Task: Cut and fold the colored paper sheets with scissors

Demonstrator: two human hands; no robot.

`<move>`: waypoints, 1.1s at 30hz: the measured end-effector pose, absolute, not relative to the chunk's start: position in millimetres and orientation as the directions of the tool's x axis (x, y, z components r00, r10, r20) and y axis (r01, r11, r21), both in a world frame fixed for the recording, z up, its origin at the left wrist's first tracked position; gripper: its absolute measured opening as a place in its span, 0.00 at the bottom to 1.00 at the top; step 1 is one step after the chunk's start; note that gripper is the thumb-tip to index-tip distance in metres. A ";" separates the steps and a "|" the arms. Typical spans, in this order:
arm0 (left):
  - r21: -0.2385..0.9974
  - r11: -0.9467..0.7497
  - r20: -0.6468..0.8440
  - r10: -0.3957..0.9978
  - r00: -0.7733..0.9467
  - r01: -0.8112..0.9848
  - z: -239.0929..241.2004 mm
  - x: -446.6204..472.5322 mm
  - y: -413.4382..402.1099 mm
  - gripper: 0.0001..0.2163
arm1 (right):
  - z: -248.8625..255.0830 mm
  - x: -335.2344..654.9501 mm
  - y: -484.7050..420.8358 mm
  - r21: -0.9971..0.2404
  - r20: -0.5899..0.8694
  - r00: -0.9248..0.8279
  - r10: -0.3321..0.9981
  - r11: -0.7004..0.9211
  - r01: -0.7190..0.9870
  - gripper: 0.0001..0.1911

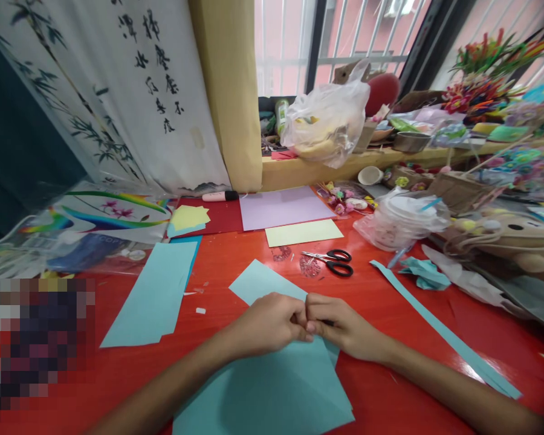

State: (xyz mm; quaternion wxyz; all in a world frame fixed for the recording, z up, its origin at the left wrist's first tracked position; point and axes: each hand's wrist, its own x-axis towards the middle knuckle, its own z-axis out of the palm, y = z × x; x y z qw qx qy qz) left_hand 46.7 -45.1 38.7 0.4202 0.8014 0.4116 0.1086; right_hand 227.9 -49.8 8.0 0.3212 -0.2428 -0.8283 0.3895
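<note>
My left hand (pixel 272 323) and my right hand (pixel 344 329) meet at the middle of the table, knuckles touching. The fingers of both are curled in and closed, with the thumbs close together; whatever they pinch is hidden. Beneath them lies light blue paper (pixel 272 393), one large sheet towards me and a narrower piece (pixel 256 281) sticking out past my hands at the upper left. Beyond my hands, black-handled scissors (pixel 333 261) rest on the table, blades pointing left and slightly apart.
The red table (pixel 226 254) also bears more blue sheets (pixel 149 296) on the left and a long blue strip (pixel 444 326) on the right. Lilac paper (pixel 285 208), a pale yellow piece (pixel 303 232) and a marker (pixel 220 196) lie at the back. Crumpled blue paper (pixel 426 273) sits beside plastic-wrapped cups (pixel 405 217).
</note>
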 end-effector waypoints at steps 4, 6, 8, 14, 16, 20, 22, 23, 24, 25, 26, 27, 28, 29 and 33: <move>0.745 -0.254 -0.249 0.752 0.610 0.618 43.8 41.3 -41.6 0.08 | 7.2 234.9 -46.0 -0.785 0.305 -0.653 0.693 0.571 0.240 0.18; 0.739 -0.241 -0.266 0.753 0.602 0.629 44.9 36.8 -38.6 0.08 | 6.3 240.4 -41.8 -0.782 0.279 -0.624 0.730 0.550 0.293 0.19; 0.711 -0.273 -0.250 0.763 0.596 0.648 44.1 30.8 -35.0 0.08 | 5.2 246.3 -35.8 -0.775 0.264 -0.591 0.762 0.532 0.341 0.20; 0.521 -0.533 -0.019 0.773 0.634 0.667 39.9 13.3 -24.2 0.06 | 1.2 257.0 -16.6 -0.739 0.290 -0.493 0.820 0.520 0.429 0.19; 0.493 -0.582 -0.021 0.735 0.677 0.647 40.5 8.6 -20.1 0.06 | 0.7 257.9 -13.4 -0.728 0.301 -0.484 0.822 0.525 0.440 0.19; 0.453 -0.626 -0.045 0.696 0.717 0.635 44.2 -4.7 -9.1 0.07 | 1.3 261.7 -9.9 -0.717 0.328 -0.436 0.838 0.522 0.463 0.19; 0.444 -0.625 -0.054 0.696 0.716 0.641 46.9 -13.7 -5.3 0.07 | 1.5 264.5 -8.5 -0.713 0.337 -0.410 0.848 0.514 0.477 0.19; 0.437 -0.624 -0.057 0.700 0.712 0.648 48.4 -18.4 -4.9 0.07 | 1.4 265.7 -7.8 -0.711 0.339 -0.401 0.851 0.511 0.484 0.19; 0.428 -0.621 -0.057 0.707 0.705 0.657 49.9 -23.1 -6.0 0.07 | 1.3 266.5 -7.2 -0.708 0.340 -0.395 0.853 0.509 0.490 0.19; 0.417 -0.615 -0.055 0.718 0.694 0.669 51.5 -27.9 -8.5 0.07 | 1.0 267.1 -6.8 -0.706 0.341 -0.392 0.854 0.508 0.494 0.20; 0.405 -0.607 -0.052 0.731 0.680 0.683 53.0 -33.0 -12.4 0.07 | 0.6 267.4 -6.4 -0.705 0.340 -0.391 0.855 0.507 0.496 0.20; 0.394 -0.598 -0.049 0.745 0.666 0.698 54.2 -38.8 -17.6 0.07 | 0.2 267.8 -6.1 -0.704 0.336 -0.395 0.855 0.507 0.498 0.20; 0.386 -0.587 -0.047 0.758 0.651 0.711 55.2 -45.6 -23.6 0.07 | 0.0 268.4 -5.8 -0.704 0.330 -0.402 0.854 0.506 0.498 0.20; 0.375 -0.577 -0.043 0.771 0.635 0.726 55.8 -54.0 -30.1 0.07 | -0.2 269.5 -5.6 -0.705 0.322 -0.409 0.854 0.505 0.498 0.20; 0.244 -0.522 -0.005 0.842 0.540 0.817 57.8 -104.9 -54.5 0.08 | 1.2 280.4 -4.3 -0.721 0.316 -0.346 0.884 0.460 0.518 0.19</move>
